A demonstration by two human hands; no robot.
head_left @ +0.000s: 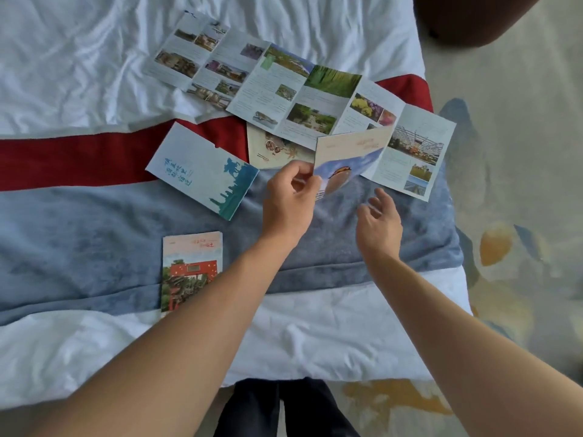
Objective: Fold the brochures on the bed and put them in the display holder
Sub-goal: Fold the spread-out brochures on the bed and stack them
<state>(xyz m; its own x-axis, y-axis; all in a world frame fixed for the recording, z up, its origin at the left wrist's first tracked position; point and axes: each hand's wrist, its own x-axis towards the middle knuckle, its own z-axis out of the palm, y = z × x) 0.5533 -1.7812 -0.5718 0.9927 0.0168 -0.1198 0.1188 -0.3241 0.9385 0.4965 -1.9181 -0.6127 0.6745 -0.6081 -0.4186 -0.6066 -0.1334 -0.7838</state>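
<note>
A long unfolded brochure [331,99] is spread across the bed [79,74], its long axis running from upper left to lower right. Its nearest panel is lifted and curled over, pinched at the edge by the left hand [288,200] between thumb and fingers. The right hand [380,220] is held just below and to the right of that panel, fingers spread and loosely curled, nothing gripped. The flat far panels lie beyond both hands. No display holder is seen.
</note>
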